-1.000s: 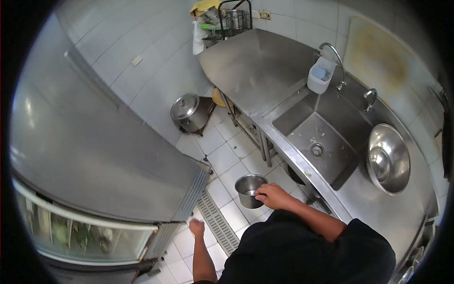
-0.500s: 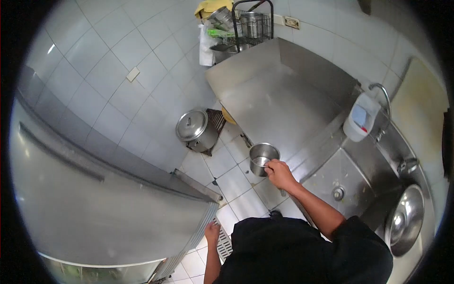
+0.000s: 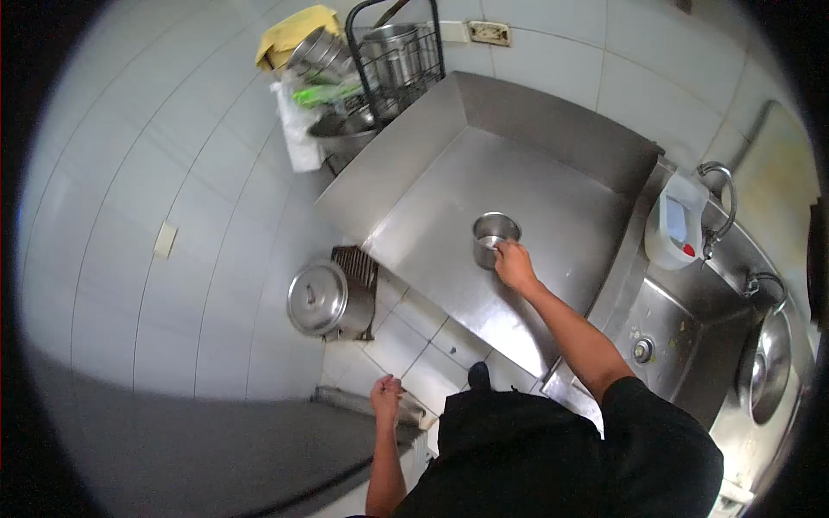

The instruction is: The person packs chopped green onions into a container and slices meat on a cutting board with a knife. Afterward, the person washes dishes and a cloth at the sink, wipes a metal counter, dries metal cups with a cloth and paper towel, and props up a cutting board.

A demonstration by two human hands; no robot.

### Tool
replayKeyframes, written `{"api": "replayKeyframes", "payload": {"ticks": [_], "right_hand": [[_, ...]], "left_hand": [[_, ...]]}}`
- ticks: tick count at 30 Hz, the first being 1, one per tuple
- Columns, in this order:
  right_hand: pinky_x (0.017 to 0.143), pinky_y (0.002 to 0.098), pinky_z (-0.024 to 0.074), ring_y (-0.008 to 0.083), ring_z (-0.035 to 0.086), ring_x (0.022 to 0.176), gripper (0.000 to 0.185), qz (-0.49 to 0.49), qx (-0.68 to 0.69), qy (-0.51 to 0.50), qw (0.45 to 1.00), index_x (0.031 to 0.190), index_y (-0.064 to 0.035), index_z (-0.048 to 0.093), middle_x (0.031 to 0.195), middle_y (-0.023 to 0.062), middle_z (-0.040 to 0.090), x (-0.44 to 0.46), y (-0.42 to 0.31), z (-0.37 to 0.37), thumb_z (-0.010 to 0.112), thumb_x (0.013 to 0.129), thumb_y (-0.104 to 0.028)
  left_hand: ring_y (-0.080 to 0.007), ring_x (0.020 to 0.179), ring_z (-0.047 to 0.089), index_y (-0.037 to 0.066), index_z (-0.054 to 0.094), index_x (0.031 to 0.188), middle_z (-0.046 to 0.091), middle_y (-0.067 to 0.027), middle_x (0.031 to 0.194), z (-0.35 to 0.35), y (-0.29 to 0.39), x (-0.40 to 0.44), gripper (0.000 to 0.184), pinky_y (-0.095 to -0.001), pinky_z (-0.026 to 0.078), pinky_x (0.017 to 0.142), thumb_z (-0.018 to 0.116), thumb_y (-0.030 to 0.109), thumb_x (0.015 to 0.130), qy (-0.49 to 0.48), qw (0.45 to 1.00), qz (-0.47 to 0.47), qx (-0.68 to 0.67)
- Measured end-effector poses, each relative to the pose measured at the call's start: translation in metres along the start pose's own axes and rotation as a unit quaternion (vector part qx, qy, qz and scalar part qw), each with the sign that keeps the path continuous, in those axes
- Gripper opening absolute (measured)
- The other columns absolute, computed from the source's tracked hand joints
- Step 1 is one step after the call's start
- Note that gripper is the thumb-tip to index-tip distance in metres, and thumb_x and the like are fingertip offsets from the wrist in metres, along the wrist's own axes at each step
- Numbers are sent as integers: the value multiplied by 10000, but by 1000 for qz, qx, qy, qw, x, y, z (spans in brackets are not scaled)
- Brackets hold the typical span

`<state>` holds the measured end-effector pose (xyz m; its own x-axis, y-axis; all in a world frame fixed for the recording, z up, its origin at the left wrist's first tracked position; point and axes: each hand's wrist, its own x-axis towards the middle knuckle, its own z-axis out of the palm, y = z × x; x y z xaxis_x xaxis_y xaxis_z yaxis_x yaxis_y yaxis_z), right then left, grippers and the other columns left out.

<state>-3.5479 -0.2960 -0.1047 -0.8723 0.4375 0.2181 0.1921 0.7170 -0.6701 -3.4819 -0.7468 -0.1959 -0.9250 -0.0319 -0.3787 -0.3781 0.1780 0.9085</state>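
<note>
My right hand (image 3: 515,266) is closed on the handle side of a small steel saucepan (image 3: 496,227). The pan is upright, and its shiny inside shows from above. It is over the stainless steel counter (image 3: 432,198); whether its base touches the metal I cannot tell. Low on the other side, my left hand (image 3: 386,399) hangs near the floor tiles with its fingers curled in, and nothing shows in them. Nearest to that hand stands a lidded steel stockpot (image 3: 318,298) on a dark slatted stand.
Right of the counter is a steel sink (image 3: 665,319) with a drain, taps and a large metal bowl (image 3: 768,367). A white plastic container (image 3: 675,226) sits by the tap. A wire rack (image 3: 406,73) with steel pots stands at the back corner, beside a tiled wall.
My right hand has carried the saucepan forward, from over the counter's front edge to above its surface. My view has turned and come closer to the counter. My left hand stays low.
</note>
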Motion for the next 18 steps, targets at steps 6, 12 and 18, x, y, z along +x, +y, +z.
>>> {"api": "replayKeyframes", "payload": {"ticks": [6,12,18], "right_hand": [[967,457,478,427,573,1121,401,8,97,99,990,1252,-31,592,1372,262,490,64,-27,-8,563,852,-12],[841,356,552,320,680,963,318,110,182,102,972,1213,-9,617,1237,216,608,-51,-34,-95,594,900,-61],[678,265,528,141,670,761,239,319,223,312,867,1112,42,660,861,78,694,-213,40,-238,576,980,-139]], "left_hand": [[-99,749,593,26,607,1176,649,-19,904,64,171,104,337,-247,467,616,682,194,893,-118,984,89,95],[-114,811,597,19,594,1203,657,-53,1021,182,247,104,341,-256,468,683,656,194,916,-261,953,142,64],[-168,1021,615,-7,575,1230,640,-111,1141,324,306,-13,383,-296,490,862,646,238,944,-444,870,204,64]]}}
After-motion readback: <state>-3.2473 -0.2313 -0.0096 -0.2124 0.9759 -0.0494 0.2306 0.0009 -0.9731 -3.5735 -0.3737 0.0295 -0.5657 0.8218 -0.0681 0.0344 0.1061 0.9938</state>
